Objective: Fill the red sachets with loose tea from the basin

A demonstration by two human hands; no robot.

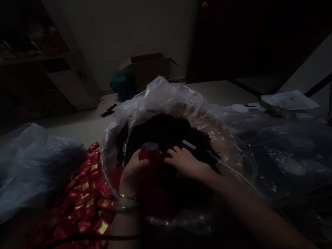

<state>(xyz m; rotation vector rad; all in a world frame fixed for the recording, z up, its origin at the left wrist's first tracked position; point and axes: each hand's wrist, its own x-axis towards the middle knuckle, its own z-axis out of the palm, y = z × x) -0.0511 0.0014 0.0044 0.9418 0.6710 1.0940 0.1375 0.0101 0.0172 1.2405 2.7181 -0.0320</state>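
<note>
Pointing away (pale end (pixel 150 146) foremost), the red pouch (pixel 151 157) runs fore-and-aft.

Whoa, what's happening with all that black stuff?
A person's left hand holds a red pouch over a dark, loose heap in a plastic-lined tub. The right hand is beside the pouch, fingers bent; it's too dark to tell whether it holds anything. Lots of red-and-gold packets lie piled left of the tub.

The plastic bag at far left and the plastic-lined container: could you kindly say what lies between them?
In the head view, a heap of small red packets lies between them.
</note>
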